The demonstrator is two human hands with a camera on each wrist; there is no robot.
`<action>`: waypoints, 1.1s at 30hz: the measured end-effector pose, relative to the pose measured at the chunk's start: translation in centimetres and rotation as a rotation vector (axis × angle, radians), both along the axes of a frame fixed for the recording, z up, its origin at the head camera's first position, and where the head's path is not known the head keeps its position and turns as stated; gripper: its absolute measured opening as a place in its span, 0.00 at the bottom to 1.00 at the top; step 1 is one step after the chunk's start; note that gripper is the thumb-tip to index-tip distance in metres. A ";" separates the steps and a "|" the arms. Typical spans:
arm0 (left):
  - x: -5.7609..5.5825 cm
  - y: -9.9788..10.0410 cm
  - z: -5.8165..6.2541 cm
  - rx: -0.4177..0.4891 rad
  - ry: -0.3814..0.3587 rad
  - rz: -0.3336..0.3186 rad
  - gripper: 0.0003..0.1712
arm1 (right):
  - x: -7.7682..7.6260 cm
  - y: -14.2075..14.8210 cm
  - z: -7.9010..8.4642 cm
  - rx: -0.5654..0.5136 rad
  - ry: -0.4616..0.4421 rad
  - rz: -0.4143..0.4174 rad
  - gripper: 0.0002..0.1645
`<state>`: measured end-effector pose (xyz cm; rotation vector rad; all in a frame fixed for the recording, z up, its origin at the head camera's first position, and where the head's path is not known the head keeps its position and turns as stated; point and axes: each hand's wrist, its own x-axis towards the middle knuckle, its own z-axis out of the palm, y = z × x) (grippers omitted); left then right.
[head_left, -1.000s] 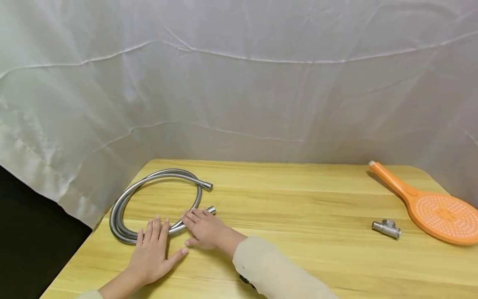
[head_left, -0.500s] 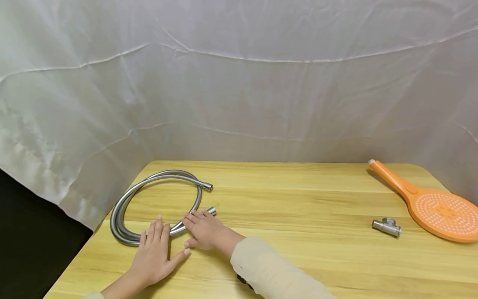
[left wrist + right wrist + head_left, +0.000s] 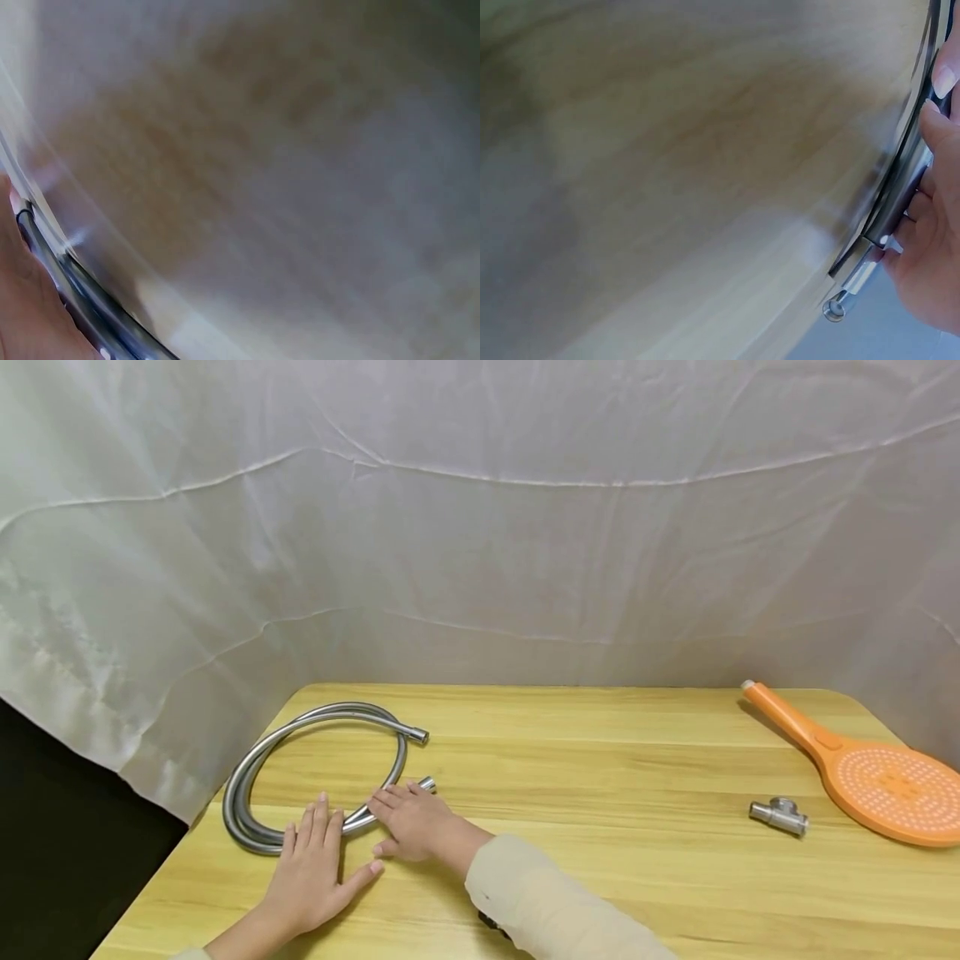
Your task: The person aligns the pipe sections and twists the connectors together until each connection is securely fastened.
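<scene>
A coiled chrome shower hose (image 3: 242, 793) lies on the left part of the wooden table (image 3: 585, 777), its two metal end fittings pointing right. My left hand (image 3: 303, 877) rests at the near side of the coil, fingers straight and spread, fingertips over the hose. Beside it my right hand (image 3: 412, 822) lies flat with its fingers over the hose near the lower end fitting (image 3: 427, 784). In the right wrist view the fingers (image 3: 922, 214) touch the hose just behind that fitting. The left wrist view shows the left hand (image 3: 34, 307) against two strands of hose.
At the right side lies an orange shower head (image 3: 892, 789), spray face up, handle toward the back. A small metal tee valve (image 3: 780, 817) sits left of it. A pale curtain (image 3: 480, 543) hangs along the table's back and sides.
Both hands keep their place on the hose. The whole head view has shifted very slightly; nothing on the table has visibly moved.
</scene>
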<state>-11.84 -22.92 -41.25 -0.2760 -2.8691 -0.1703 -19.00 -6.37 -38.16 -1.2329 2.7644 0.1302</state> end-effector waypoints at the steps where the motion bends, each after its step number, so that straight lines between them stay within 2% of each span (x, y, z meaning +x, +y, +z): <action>1: 0.0 -0.1 0.0 -0.001 -0.001 0.000 0.52 | 0.0 -0.1 0.0 0.009 0.000 -0.002 0.40; 6: 0.0 -0.1 0.0 -0.004 -0.011 0.000 0.52 | 0.1 -0.3 0.2 0.039 -0.002 -0.015 0.41; 33: 0.1 0.6 0.1 0.009 -0.027 -0.023 0.52 | 0.3 0.8 0.3 0.035 -0.012 -0.011 0.41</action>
